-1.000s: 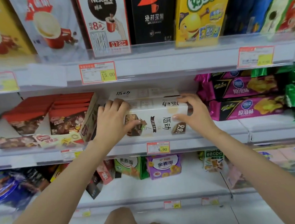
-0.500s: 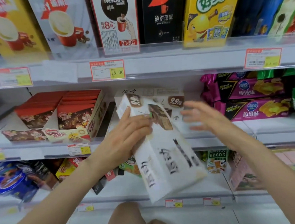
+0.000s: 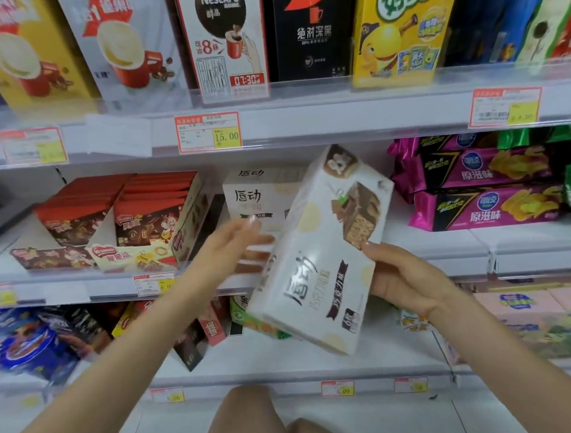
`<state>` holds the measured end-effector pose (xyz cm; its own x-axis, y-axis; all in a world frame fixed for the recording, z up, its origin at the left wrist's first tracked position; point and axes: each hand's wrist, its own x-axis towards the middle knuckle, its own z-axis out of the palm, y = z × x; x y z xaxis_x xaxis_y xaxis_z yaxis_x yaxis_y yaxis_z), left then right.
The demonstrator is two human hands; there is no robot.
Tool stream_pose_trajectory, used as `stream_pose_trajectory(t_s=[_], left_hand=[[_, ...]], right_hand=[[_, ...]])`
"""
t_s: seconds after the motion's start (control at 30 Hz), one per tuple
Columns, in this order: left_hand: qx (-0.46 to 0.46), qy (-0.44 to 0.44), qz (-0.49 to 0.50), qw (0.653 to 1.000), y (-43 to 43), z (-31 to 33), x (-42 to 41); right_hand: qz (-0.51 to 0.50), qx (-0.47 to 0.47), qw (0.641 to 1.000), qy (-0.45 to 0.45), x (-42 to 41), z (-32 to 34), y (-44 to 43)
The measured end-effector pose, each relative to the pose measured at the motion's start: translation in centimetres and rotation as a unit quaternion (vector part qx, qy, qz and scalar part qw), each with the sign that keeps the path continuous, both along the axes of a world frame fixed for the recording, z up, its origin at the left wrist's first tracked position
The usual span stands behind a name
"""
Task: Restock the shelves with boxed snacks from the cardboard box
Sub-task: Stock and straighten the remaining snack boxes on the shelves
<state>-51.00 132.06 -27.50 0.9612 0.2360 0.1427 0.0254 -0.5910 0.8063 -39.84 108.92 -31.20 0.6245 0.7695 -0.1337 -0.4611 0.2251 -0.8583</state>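
Head camera: right hand (image 3: 407, 283) grips a tilted white rectangular cardboard wafer box (image 3: 318, 258), long axis slanting toward the middle shelf (image 3: 433, 249); left hand (image 3: 227, 251) hovers open beside it.

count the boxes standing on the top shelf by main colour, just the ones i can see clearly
Yellow tall cardboard boxes: 2, the coffee-cup box at far left and the cartoon-fish box
White tall cardboard boxes: 2, the red-cup box and the Nescafe box
Black tall cardboard box: 1
Total: 5. The blurred blue and green packs at far right are left out.
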Motion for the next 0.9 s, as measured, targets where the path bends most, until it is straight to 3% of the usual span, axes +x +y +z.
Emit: stream_pose_trajectory(t_s=[0.03,0.1,0.3,0.4,0.5,0.73,0.9], left_hand=[[-0.052,0.088,-0.029,0.994,0.3,0.3,0.1],[-0.021,0.166,-0.068,0.983,-0.3,0.7,0.1],[0.086,0.038,-0.05,0.994,-0.3,1.6,-0.3],[0.099,0.029,-0.059,0.993,2.2,3.5,1.1],[0.132,0.011,-0.08,0.988,3.7,4.3,3.0],[0.201,-0.04,0.013,0.979,5.8,2.0,5.7],[0.14,-0.075,0.107,0.982,5.2,-0.1,5.6]], right_hand=[[-0.02,0.019,1.0,-0.003,-0.2,-0.5,0.0],[-0.053,0.057,0.997,-0.005,-0.8,-1.6,0.3],[-0.127,0.106,0.985,-0.055,0.4,-2.5,-1.6],[-0.186,0.02,0.968,-0.17,2.5,-1.5,-2.8],[-0.186,-0.125,0.921,-0.319,4.0,-0.5,-1.9],[-0.242,-0.301,0.829,-0.404,6.3,-1.1,1.5],[-0.218,-0.33,0.818,-0.417,5.9,-0.8,2.1]])
